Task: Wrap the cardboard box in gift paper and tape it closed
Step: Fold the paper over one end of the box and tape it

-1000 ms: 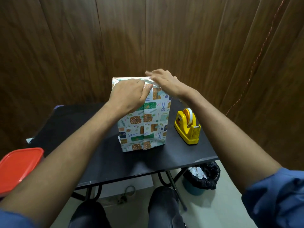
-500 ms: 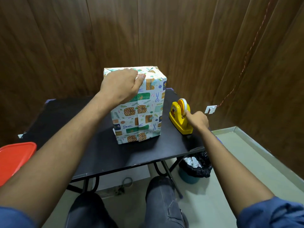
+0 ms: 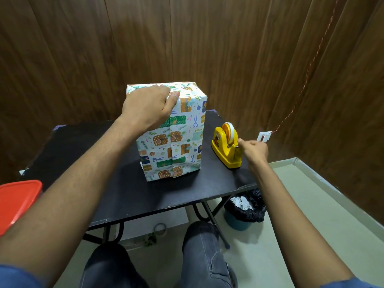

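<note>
A box wrapped in patterned gift paper [image 3: 172, 138] stands upright near the middle of a black desk [image 3: 116, 183], its paper seam running down the face nearest the camera. The person's left hand [image 3: 148, 107] lies over the box's top near edge, fingers curled down onto the folded paper and thumb pressed against the front face. Just to the right of the box on the desk sits a yellow tape dispenser [image 3: 227, 147] with a roll of tape mounted upright. The right hand [image 3: 254, 150] is at the dispenser's cutter end, fingertips drawn together as if pinching the tape end, though the tape itself is too small to make out. Left of the box, off the desk's edge, a red-lidded container [image 3: 17, 202] shows. Below and to the right of the box, a bin lined with a black bag [image 3: 245, 210] stands on the floor beside the desk legs.
</note>
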